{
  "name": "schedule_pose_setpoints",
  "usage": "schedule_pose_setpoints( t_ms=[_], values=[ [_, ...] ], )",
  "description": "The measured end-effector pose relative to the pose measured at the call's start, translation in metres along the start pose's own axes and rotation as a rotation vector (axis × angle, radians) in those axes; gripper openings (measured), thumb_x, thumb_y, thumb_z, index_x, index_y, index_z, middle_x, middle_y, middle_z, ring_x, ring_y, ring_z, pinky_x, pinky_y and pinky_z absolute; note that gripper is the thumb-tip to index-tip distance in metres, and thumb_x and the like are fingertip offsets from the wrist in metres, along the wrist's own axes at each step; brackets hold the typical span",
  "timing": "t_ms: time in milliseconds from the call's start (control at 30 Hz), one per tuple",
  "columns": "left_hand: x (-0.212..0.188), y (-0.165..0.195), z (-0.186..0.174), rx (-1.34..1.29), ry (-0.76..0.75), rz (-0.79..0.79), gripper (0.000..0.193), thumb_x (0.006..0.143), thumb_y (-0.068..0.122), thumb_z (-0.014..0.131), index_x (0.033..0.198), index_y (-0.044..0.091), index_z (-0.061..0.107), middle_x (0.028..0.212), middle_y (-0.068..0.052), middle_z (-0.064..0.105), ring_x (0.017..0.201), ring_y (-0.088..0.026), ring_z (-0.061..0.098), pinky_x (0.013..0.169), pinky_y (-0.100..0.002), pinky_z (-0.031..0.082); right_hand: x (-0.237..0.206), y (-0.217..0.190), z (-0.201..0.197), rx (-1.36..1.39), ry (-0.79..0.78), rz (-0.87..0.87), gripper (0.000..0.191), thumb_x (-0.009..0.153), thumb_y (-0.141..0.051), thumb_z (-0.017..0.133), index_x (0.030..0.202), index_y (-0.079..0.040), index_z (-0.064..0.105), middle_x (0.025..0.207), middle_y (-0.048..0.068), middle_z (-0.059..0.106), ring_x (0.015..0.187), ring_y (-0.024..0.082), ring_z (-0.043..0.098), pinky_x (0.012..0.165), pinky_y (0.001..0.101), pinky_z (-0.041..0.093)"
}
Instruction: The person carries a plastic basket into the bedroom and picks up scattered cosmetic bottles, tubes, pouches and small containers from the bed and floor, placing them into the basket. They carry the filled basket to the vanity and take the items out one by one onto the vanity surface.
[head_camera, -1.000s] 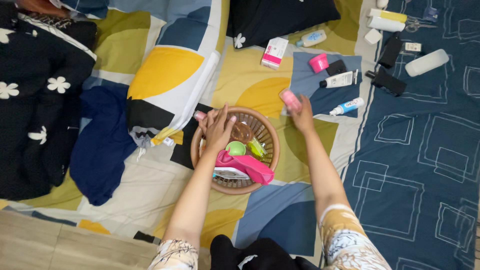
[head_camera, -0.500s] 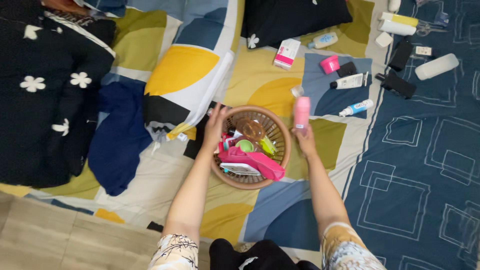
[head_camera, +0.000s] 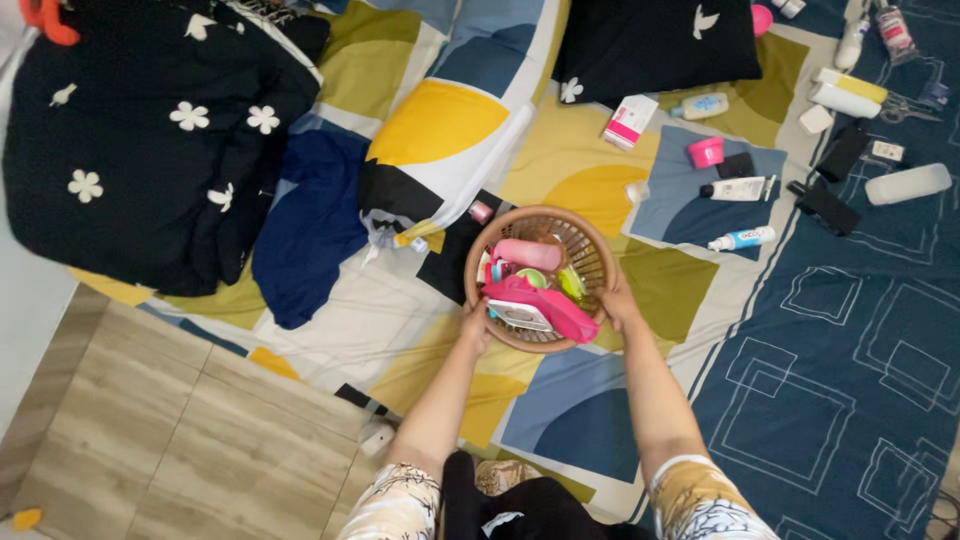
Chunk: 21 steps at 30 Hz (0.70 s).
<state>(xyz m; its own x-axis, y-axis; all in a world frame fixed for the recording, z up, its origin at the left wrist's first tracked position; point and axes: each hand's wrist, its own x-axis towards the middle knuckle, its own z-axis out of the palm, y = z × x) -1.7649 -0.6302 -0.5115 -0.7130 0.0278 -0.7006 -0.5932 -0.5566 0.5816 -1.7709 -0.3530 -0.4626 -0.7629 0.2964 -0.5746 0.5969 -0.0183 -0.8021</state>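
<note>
A round brown woven basket sits on a patterned bed sheet in the head view. Inside lie a pink bottle, a pink pouch, a white card-like item and small green pieces. My left hand grips the basket's near left rim. My right hand grips its near right rim. Both forearms reach forward from patterned sleeves.
Toiletries lie scattered beyond the basket: a white tube, a blue-capped bottle, a pink jar, a pink-and-white box. A black flowered blanket, blue cloth and yellow pillow lie left. Wooden floor shows at lower left.
My right hand put the pink bottle into the basket and let it go. Both hands dropped to the basket's near rim and took hold of it.
</note>
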Motion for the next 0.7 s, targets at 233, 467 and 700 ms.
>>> schedule_pose_setpoints(
  t_ms=[233, 467, 700],
  values=[
    [-0.001, 0.018, -0.021, 0.179, 0.038, -0.271, 0.048, 0.095, 0.044, 0.058, 0.136, 0.020, 0.055, 0.122, -0.007, 0.064, 0.105, -0.024, 0.064, 0.080, -0.043, 0.055, -0.034, -0.033, 0.032, -0.705, 0.740, -0.773, 0.061, 0.086, -0.001, 0.067, 0.143, 0.002, 0.048, 0.129, 0.032, 0.058, 0.115, 0.046, 0.056, 0.097, 0.0494, 0.045],
    [0.020, 0.060, -0.080, 0.492, 0.358, -0.017, 0.047, 0.094, 0.031, 0.060, 0.136, 0.010, 0.066, 0.113, -0.016, 0.070, 0.089, -0.029, 0.064, 0.072, -0.041, 0.047, -0.076, -0.065, 0.238, -0.335, -0.025, -0.917, 0.034, 0.093, -0.004, 0.064, 0.126, -0.003, 0.065, 0.129, 0.019, 0.066, 0.124, 0.038, 0.060, 0.110, 0.0453, 0.046],
    [0.038, 0.123, -0.123, 0.801, 0.257, 0.365, 0.041, 0.091, 0.019, 0.067, 0.132, 0.014, 0.067, 0.108, -0.011, 0.077, 0.098, -0.022, 0.071, 0.087, -0.034, 0.055, -0.007, -0.092, 0.324, -0.804, 0.310, -0.635, 0.073, 0.087, -0.009, 0.069, 0.150, 0.010, 0.039, 0.149, 0.035, 0.046, 0.141, 0.051, 0.041, 0.125, 0.0541, 0.029]
  ],
)
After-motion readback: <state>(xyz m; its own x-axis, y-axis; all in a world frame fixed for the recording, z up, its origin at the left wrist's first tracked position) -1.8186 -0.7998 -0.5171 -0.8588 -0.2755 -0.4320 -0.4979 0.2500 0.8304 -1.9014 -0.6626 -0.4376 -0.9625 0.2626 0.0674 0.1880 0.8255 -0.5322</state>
